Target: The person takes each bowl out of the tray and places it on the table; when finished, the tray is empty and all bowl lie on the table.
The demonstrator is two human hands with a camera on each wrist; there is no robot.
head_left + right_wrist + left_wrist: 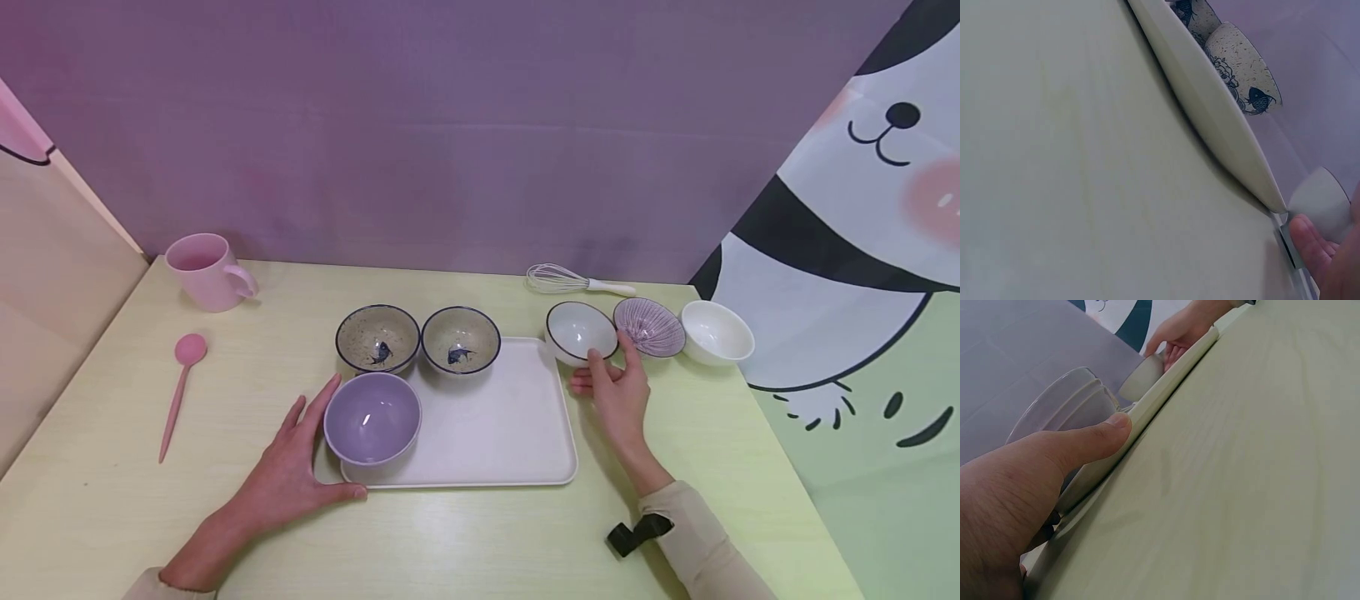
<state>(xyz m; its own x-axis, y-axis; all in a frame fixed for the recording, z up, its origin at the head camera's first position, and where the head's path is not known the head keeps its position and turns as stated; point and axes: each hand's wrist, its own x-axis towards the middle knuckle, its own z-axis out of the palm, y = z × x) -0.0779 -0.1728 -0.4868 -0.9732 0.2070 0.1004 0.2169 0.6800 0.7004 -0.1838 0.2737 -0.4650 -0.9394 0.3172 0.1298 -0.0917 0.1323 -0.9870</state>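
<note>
A purple bowl [372,418] sits over the left front part of the white tray [495,433]. My left hand [292,475] is spread at its left side, index fingertip right by the rim and thumb stretched along the tray's front edge. In the left wrist view, the straight thumb [1094,439] overlaps the bowl's lower side. My right hand [618,396] grips a dark-rimmed white bowl [577,325] at the tray's right back corner, thumb and fingers at its near and right sides. In the right wrist view, fingertips [1310,240] lie against this bowl [1319,203].
Two speckled fish-pattern bowls [378,333] stand at the tray's back left. Right of my right hand are a purple-striped bowl [648,327] and a plain white bowl [717,333], with a whisk [577,281] behind. A pink mug [206,273] and pink spoon [182,375] are at left.
</note>
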